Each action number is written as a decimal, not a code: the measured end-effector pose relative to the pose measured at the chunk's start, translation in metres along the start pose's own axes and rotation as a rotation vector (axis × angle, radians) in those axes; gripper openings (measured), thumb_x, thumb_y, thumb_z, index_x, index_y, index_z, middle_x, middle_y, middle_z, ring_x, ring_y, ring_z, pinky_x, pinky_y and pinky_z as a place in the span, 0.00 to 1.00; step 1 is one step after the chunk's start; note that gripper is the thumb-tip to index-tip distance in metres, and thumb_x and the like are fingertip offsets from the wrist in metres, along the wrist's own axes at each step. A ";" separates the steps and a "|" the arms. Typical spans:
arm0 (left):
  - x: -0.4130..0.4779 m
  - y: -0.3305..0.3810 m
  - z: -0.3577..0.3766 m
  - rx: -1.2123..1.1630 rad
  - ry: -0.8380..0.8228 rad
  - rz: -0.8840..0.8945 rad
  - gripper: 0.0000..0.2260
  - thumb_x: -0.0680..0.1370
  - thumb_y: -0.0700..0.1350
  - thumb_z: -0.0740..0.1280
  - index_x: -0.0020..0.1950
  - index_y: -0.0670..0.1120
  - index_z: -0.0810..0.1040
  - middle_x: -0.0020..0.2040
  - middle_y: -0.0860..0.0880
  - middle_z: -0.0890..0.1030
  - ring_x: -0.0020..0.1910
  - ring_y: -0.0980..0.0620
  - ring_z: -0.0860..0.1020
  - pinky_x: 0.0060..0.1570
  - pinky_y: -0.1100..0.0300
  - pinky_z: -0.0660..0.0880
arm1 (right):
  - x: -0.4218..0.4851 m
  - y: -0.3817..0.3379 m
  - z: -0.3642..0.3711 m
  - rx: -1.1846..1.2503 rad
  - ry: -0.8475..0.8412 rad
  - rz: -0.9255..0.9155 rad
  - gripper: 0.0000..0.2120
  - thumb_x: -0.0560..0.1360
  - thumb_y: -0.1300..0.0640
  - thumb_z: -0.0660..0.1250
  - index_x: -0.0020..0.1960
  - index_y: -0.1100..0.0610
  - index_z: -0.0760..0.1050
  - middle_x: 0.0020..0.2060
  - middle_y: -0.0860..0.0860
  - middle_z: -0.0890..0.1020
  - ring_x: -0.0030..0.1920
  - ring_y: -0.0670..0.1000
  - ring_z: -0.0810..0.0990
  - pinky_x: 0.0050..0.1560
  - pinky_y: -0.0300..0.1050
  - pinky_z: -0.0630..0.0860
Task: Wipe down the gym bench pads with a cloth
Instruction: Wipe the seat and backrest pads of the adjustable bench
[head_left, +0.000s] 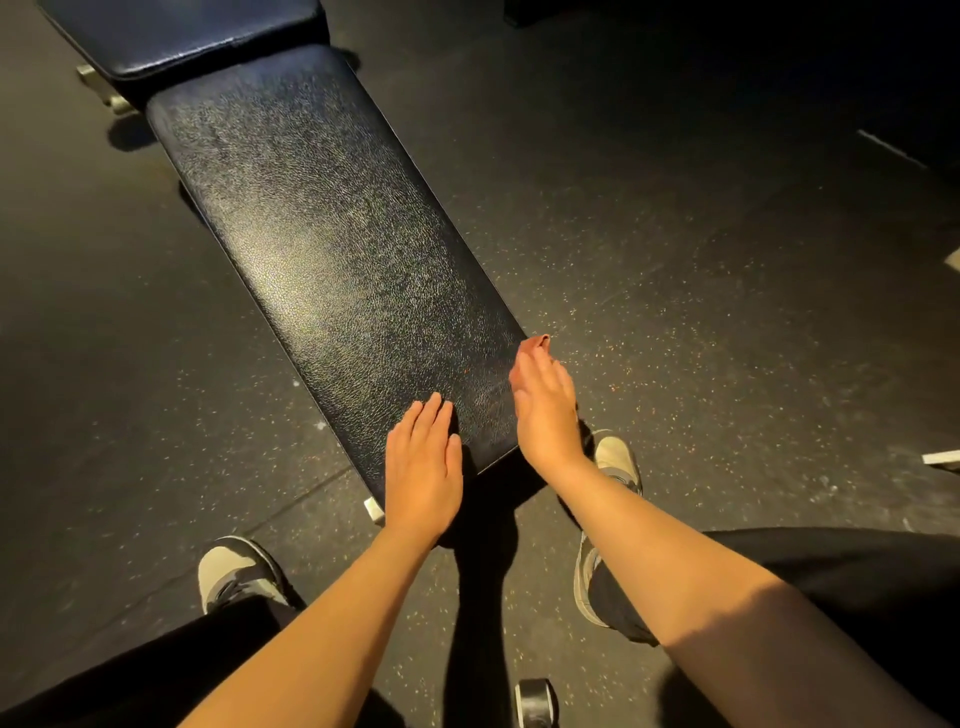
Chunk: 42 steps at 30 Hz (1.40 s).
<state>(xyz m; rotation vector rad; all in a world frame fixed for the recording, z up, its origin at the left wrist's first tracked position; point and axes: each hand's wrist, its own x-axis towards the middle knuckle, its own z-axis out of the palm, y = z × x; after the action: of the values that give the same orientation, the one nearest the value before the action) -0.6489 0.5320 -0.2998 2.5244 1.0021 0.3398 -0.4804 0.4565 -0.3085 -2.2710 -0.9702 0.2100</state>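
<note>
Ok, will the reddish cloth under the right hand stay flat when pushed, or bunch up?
Likely floppy: the cloth shows a crumpled fold past the right hand, so it may bunch. Probably light and thin, mostly hidden under that hand. The shiny pad suggests easy sliding.

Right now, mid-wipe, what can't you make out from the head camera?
1. Cloth: the head view shows only a reddish corner. The right hand covers the rest, so its grip is unclear.
2. Seat pad: cut off by the top edge.
3. Bench frame: mostly hidden beneath the long pad.
4. Top-right floor: too dark to read.
</note>
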 end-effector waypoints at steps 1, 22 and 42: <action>0.002 0.002 0.000 0.023 0.005 0.007 0.24 0.83 0.52 0.50 0.75 0.45 0.71 0.77 0.47 0.68 0.76 0.45 0.63 0.74 0.46 0.61 | -0.001 -0.004 0.004 -0.004 -0.011 -0.008 0.28 0.78 0.67 0.58 0.76 0.53 0.61 0.75 0.50 0.64 0.75 0.54 0.61 0.74 0.57 0.61; 0.021 0.033 0.016 0.084 -0.094 -0.004 0.25 0.82 0.55 0.48 0.77 0.52 0.67 0.80 0.55 0.62 0.78 0.47 0.56 0.72 0.41 0.51 | 0.006 -0.021 -0.008 0.068 -0.123 0.019 0.29 0.82 0.67 0.54 0.80 0.52 0.56 0.81 0.45 0.50 0.80 0.48 0.42 0.79 0.53 0.50; 0.030 0.015 0.016 0.156 -0.112 0.195 0.21 0.83 0.51 0.56 0.74 0.51 0.71 0.78 0.54 0.66 0.74 0.47 0.64 0.64 0.43 0.63 | 0.012 -0.008 -0.010 0.098 -0.021 0.412 0.21 0.84 0.53 0.54 0.77 0.51 0.61 0.72 0.52 0.68 0.72 0.54 0.63 0.69 0.50 0.65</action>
<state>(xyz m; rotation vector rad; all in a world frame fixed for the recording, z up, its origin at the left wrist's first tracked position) -0.6129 0.5382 -0.3046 2.7563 0.7691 0.1786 -0.4732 0.4637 -0.2942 -2.3580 -0.4788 0.4472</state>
